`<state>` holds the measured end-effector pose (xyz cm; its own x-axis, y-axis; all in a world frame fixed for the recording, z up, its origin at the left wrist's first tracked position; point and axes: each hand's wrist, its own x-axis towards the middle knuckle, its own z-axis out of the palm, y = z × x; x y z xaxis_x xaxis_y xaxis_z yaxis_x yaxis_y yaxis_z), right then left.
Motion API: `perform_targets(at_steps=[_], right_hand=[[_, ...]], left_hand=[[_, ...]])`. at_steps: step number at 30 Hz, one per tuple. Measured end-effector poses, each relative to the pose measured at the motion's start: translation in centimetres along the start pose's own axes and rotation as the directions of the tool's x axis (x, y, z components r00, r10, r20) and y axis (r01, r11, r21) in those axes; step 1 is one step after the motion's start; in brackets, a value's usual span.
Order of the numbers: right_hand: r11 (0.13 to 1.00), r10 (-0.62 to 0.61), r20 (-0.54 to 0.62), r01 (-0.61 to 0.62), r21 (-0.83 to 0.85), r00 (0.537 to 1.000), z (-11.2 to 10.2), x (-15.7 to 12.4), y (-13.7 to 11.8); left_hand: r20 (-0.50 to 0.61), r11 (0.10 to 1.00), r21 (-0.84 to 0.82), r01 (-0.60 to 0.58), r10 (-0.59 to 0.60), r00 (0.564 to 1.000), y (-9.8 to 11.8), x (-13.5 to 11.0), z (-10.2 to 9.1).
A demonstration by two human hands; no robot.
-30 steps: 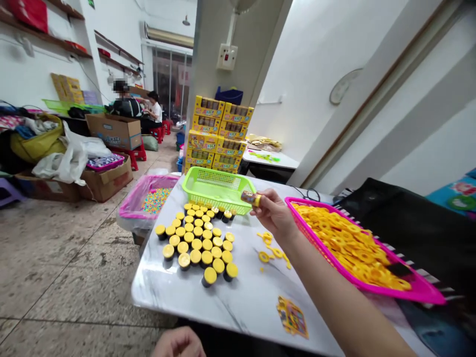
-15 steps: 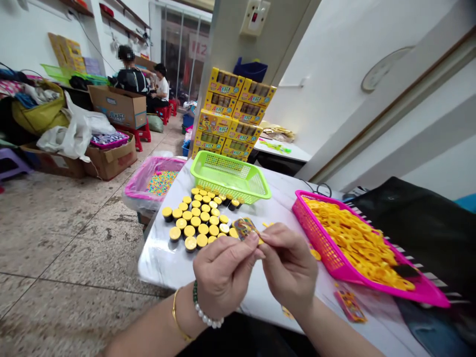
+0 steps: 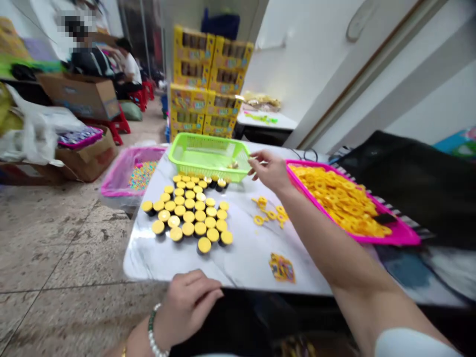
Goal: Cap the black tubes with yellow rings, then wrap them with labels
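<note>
Seen from the head camera, a worker sat at a white marbled tabletop (image 3: 241, 267), both hands well apart. The right hand (image 3: 268, 171) reached out to the near right end of a lime-green plastic basket (image 3: 201, 157), thumb and fingers parted and slightly bent; whether the fingertips touched the rim could not be told. Inside the basket, toward that same end, lay a small brownish-yellow piece (image 3: 233, 164), too blurred to make out fully. The left hand (image 3: 189, 305), a beaded bracelet (image 3: 151, 332) at its wrist, was at the front edge, fingers loosely bent, its palm hidden, so that its grip could not be told.

Between the basket and the front edge, black tubs with yellow lids (image 3: 189, 216) stood upright in a close cluster. To their right lay loose yellow ring-shaped pieces (image 3: 271, 215), with a colorful printed packet (image 3: 282, 268) nearer the edge. A magenta basket (image 3: 403, 238) at right was heaped with yellow plastic rings (image 3: 334, 198). Behind the tabletop rose stacked yellow cartons (image 3: 191, 99); beyond them, at left, two people (image 3: 89, 62) sat near red stools (image 3: 138, 99).
</note>
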<state>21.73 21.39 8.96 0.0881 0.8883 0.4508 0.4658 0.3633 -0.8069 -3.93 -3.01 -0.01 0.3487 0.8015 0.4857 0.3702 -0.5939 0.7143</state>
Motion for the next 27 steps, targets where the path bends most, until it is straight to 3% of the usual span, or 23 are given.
perform_targets(at_steps=[3, 5, 8, 11, 13, 15, 18, 20, 22, 24, 27], right_hand=[[0.998, 0.032, 0.010, -0.031, -0.051, 0.999, -4.2, -6.8, 0.0], [0.987, 0.055, 0.078, -0.043, -0.154, 0.995, -6.8, -12.4, -0.2], [0.960, 0.090, 0.160, -0.043, -0.275, 0.983, -9.1, -19.8, 0.8], [0.939, 0.091, 0.133, -0.040, -0.341, 0.987, -9.6, -24.0, 2.8], [0.938, 0.052, 0.041, -0.035, -0.346, 0.998, -9.3, -24.8, 3.8], [0.941, 0.018, -0.067, -0.039, -0.335, 0.998, -8.8, -24.6, 3.9], [0.954, -0.038, -0.232, -0.033, -0.297, 0.972, -7.4, -24.0, 1.8], [0.977, -0.046, -0.266, -0.012, -0.213, 0.963, -5.6, -24.4, -0.5], [0.997, 0.010, -0.142, -0.021, -0.070, 0.990, -3.0, -25.3, -2.8], [0.985, 0.124, 0.039, -0.128, 0.120, 0.992, -0.5, -26.6, -4.5], [0.811, 0.344, 0.251, -0.421, 0.407, 0.905, 1.8, -27.8, -5.4]], left_hand=[[-0.033, 0.999, -0.028, 0.025, -0.025, 0.999, -1.2, -2.9, -0.7], [-0.055, 0.997, -0.037, 0.071, -0.073, 0.996, -1.3, -3.5, -1.0], [-0.053, 0.995, -0.057, 0.082, -0.085, 0.995, -0.6, -2.7, -0.8], [-0.020, 0.992, -0.123, 0.002, -0.005, 1.000, 0.7, -1.0, 0.1], [-0.014, 0.985, -0.168, -0.029, 0.027, 1.000, 1.5, 0.0, 0.9], [-0.012, 0.979, -0.201, 0.017, -0.019, 1.000, 1.9, 0.6, 1.7], [0.006, 0.938, -0.280, 0.206, -0.213, 0.977, 2.4, 1.2, 2.8], [0.039, 0.862, -0.378, 0.337, -0.349, 0.936, 2.6, 1.4, 3.4], [0.089, 0.756, -0.489, 0.434, -0.452, 0.888, 2.7, 1.5, 3.7], [0.148, 0.657, -0.563, 0.502, -0.518, 0.843, 2.5, 1.5, 3.5], [0.218, 0.579, -0.573, 0.580, -0.574, 0.789, 1.8, 1.0, 2.0]])
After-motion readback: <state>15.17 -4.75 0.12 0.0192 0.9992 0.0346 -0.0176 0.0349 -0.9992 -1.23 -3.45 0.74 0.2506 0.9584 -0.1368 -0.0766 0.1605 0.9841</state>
